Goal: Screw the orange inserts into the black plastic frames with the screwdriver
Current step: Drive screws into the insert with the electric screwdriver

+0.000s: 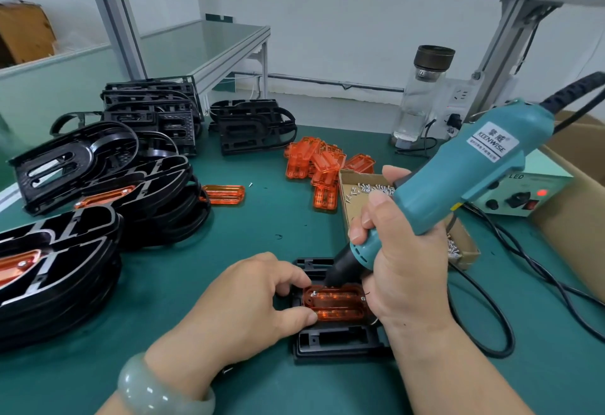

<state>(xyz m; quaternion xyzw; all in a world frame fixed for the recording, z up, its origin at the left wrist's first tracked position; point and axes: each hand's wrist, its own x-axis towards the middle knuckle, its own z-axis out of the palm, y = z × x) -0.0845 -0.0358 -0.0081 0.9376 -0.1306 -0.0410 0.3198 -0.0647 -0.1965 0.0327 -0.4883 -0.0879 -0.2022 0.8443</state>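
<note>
A black plastic frame (pixel 340 344) lies on the green mat in front of me with an orange insert (pixel 337 305) seated in it. My left hand (pixel 248 296) pinches the insert's left end between thumb and fingers. My right hand (pixel 399 267) grips the teal electric screwdriver (pixel 458 179), tilted, its black tip down at the insert's upper left corner. A screw head shows at that corner.
Stacks of black frames (pixel 98 185), some with orange inserts, fill the left side. Loose orange inserts (pixel 320 165) and a cardboard box of screws (pixel 363 192) lie behind. The power supply (pixel 520 195), a glass bottle (pixel 422 97) and trailing cables sit at right.
</note>
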